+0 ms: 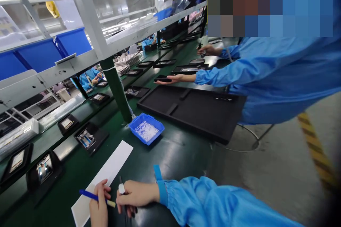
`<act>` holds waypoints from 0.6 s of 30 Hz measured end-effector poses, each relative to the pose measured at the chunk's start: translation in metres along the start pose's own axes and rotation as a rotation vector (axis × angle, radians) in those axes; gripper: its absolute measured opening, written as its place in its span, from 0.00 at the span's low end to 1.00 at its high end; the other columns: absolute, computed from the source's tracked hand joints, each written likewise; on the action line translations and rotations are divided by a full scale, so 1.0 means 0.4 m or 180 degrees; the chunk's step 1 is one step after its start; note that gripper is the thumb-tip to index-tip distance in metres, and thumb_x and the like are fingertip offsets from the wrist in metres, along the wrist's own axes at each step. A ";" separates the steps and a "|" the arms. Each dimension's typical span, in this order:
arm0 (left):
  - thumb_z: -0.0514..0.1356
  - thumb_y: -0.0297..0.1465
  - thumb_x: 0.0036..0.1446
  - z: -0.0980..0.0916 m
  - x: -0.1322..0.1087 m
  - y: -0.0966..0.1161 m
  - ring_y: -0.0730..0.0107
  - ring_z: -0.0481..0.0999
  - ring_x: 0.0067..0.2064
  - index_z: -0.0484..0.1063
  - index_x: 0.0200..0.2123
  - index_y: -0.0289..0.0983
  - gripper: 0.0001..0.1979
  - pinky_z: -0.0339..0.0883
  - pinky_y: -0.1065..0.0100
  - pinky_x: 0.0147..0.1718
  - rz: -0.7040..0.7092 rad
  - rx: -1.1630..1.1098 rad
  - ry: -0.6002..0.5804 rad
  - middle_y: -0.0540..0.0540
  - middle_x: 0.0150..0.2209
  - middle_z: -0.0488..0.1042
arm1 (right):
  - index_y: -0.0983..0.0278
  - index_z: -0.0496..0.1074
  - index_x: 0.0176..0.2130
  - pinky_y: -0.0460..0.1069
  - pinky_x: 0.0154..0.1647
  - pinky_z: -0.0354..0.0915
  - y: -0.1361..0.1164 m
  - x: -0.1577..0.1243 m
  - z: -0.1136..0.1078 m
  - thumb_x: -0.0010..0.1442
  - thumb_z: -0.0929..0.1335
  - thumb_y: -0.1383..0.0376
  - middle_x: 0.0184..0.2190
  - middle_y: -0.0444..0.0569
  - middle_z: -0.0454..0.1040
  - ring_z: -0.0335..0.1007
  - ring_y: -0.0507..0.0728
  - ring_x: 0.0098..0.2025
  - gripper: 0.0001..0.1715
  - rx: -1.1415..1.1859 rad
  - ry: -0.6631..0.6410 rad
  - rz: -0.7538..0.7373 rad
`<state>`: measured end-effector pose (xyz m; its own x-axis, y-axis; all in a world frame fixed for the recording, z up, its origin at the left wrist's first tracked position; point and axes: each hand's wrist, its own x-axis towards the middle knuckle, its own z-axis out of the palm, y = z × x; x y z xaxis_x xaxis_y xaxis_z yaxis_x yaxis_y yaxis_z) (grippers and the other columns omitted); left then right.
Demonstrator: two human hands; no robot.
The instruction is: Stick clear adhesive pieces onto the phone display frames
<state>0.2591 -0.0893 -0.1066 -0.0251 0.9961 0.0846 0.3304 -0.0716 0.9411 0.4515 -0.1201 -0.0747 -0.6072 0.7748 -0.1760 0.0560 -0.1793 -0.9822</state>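
My left hand point(99, 202) is at the bottom of the view, its fingers closed around a slim blue pen-like stick point(90, 194) with a pale yellow end. Beside it, my right hand point(137, 195) grips a thin dark tool point(125, 216), possibly tweezers; its lower end is cut off by the frame. A small white piece point(122, 188) shows at the right index finger; I cannot tell what it is. Under and beyond the left hand lies a long white strip point(114, 161). Ahead is a blue bin point(133, 133) of small white rings.
A large black tray point(202, 120) sits at the bench's right edge. A co-worker in a blue smock point(279, 74) holds a dark flat device point(163, 78) above it. Black holders with opened phones point(86, 138) line the left. A green post point(117, 95) supports the shelf point(53, 74).
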 end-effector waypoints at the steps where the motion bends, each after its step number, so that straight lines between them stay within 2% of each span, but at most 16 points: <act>1: 0.57 0.62 0.48 0.007 -0.006 0.018 0.66 0.74 0.30 0.77 0.40 0.35 0.36 0.68 0.65 0.32 -0.0124 -0.0236 0.0114 0.46 0.29 0.76 | 0.68 0.71 0.28 0.41 0.22 0.62 -0.001 -0.002 -0.001 0.61 0.66 0.64 0.15 0.39 0.66 0.64 0.48 0.18 0.12 -0.0006 0.0047 -0.0009; 3: 0.62 0.60 0.46 0.019 -0.036 0.065 0.69 0.74 0.28 0.75 0.36 0.35 0.32 0.68 0.69 0.29 -0.0577 -0.1046 0.0395 0.49 0.25 0.73 | 0.67 0.71 0.29 0.42 0.23 0.62 0.007 -0.011 0.009 0.58 0.68 0.56 0.17 0.40 0.66 0.65 0.49 0.19 0.16 -0.0035 0.0125 -0.0021; 4: 0.62 0.58 0.48 0.022 -0.055 0.089 0.73 0.71 0.24 0.72 0.33 0.35 0.29 0.64 0.73 0.25 -0.0887 -0.1678 0.0613 0.53 0.21 0.69 | 0.67 0.71 0.30 0.43 0.23 0.62 0.014 -0.017 0.018 0.58 0.67 0.52 0.18 0.41 0.67 0.65 0.49 0.21 0.19 -0.0068 0.0126 -0.0019; 5: 0.62 0.55 0.52 0.021 -0.071 0.109 0.77 0.65 0.19 0.70 0.31 0.36 0.26 0.60 0.75 0.22 -0.1122 -0.2388 0.0788 0.57 0.17 0.61 | 0.67 0.70 0.31 0.43 0.23 0.61 0.024 -0.022 0.027 0.58 0.66 0.49 0.19 0.42 0.67 0.65 0.50 0.22 0.22 -0.0107 0.0117 -0.0016; 7: 0.60 0.50 0.58 -0.002 -0.089 0.130 0.82 0.50 0.14 0.65 0.29 0.37 0.22 0.55 0.76 0.18 -0.1243 -0.2812 0.1336 0.62 0.15 0.48 | 0.65 0.69 0.34 0.44 0.24 0.61 0.045 -0.025 0.037 0.58 0.62 0.44 0.22 0.42 0.66 0.65 0.50 0.24 0.27 -0.0208 -0.0065 -0.0010; 8: 0.61 0.47 0.59 -0.028 -0.093 0.130 0.83 0.48 0.14 0.64 0.29 0.37 0.20 0.54 0.76 0.18 -0.1281 -0.2980 0.1612 0.62 0.16 0.47 | 0.64 0.68 0.35 0.45 0.25 0.62 0.054 -0.022 0.037 0.58 0.61 0.42 0.23 0.43 0.66 0.65 0.51 0.25 0.29 -0.0266 -0.0128 -0.0012; 9: 0.61 0.43 0.60 -0.062 -0.098 0.126 0.83 0.48 0.15 0.64 0.29 0.36 0.17 0.55 0.76 0.18 -0.1276 -0.3137 0.1877 0.62 0.17 0.48 | 0.64 0.69 0.34 0.46 0.25 0.62 0.060 -0.015 0.034 0.57 0.62 0.40 0.22 0.43 0.67 0.65 0.52 0.24 0.30 -0.0309 0.0043 -0.0007; 13: 0.57 0.27 0.61 -0.226 -0.158 0.105 0.83 0.61 0.21 0.67 0.36 0.35 0.01 0.61 0.78 0.23 -0.1015 -0.3551 0.2676 0.55 0.25 0.61 | 0.63 0.73 0.34 0.51 0.28 0.65 0.066 0.002 0.026 0.52 0.65 0.36 0.21 0.48 0.69 0.66 0.56 0.24 0.33 -0.0602 -0.0030 0.0176; 15: 0.52 0.24 0.63 -0.295 -0.191 0.103 0.83 0.61 0.22 0.66 0.37 0.35 0.04 0.62 0.79 0.25 -0.0917 -0.3599 0.2851 0.54 0.26 0.61 | 0.62 0.74 0.34 0.53 0.29 0.66 0.070 -0.004 0.027 0.51 0.64 0.35 0.22 0.51 0.70 0.66 0.58 0.25 0.34 -0.0696 -0.0035 0.0212; 18: 0.47 0.25 0.67 -0.364 -0.217 0.106 0.83 0.54 0.19 0.65 0.35 0.35 0.10 0.56 0.81 0.20 -0.0939 -0.3492 0.2873 0.56 0.23 0.55 | 0.58 0.75 0.33 0.55 0.31 0.67 0.108 -0.006 0.019 0.51 0.64 0.36 0.23 0.56 0.71 0.68 0.59 0.25 0.31 -0.0821 -0.0070 0.0259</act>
<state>0.1378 -0.1863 -0.0265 -0.6743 0.6397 -0.3691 -0.6558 -0.2889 0.6974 0.4493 -0.1345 -0.1161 -0.6095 0.7502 -0.2563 0.3036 -0.0777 -0.9496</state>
